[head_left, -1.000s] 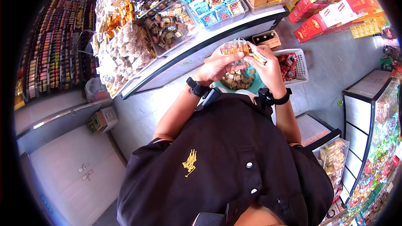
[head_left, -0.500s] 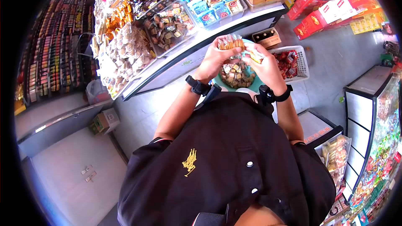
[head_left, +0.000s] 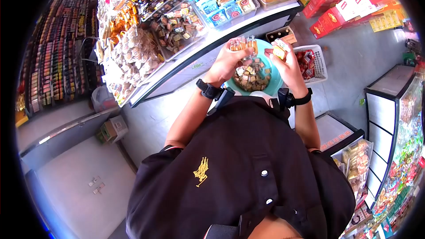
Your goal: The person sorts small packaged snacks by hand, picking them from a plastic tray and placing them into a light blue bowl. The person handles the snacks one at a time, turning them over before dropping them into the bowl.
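Observation:
My left hand point(head_left: 229, 60) is closed around a clear-wrapped pack of orange-brown biscuits point(head_left: 243, 46), above the left rim of a turquoise basin point(head_left: 276, 77). My right hand point(head_left: 287, 65) grips a small yellow and white packet point(head_left: 279, 52) between thumb and fingers over the basin's right side. A gap separates the two hands. Inside the basin, below them, lies a heap of small wrapped pieces point(head_left: 251, 77).
A display counter point(head_left: 195, 59) with trays of wrapped snacks runs along the front left. Right of the basin is a white basket point(head_left: 321, 62) of red packets, with a small carton point(head_left: 287, 35) behind it. Red boxes point(head_left: 330, 21) stand farther right.
My right hand has moved right, away from my left hand, with the yellow and white packet. My left hand has barely moved. More of the basin shows between them.

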{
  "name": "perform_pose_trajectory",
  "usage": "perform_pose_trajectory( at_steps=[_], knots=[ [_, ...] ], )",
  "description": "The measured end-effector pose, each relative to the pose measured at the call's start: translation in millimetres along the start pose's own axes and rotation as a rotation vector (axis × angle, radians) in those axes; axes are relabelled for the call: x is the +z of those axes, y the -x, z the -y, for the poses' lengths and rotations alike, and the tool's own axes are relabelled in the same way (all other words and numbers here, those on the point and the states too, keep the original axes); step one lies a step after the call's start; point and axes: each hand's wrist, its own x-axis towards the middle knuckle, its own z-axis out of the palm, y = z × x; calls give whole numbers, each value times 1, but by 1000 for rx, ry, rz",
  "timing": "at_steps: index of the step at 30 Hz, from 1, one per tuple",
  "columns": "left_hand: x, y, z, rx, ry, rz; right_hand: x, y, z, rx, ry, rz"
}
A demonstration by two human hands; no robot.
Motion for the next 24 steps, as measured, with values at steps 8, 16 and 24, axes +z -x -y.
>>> perform_pose_trajectory(
  at_steps=[8, 16, 24],
  knots=[
    [2, 7, -6, -8, 83, 95, 4, 3, 19, 8, 3, 25],
    [-5, 8, -2, -45, 175, 163, -21, 7, 30, 46, -40, 137],
    [4, 16, 4, -22, 123, 308, -17, 3, 46, 47, 117, 208]
  ],
)
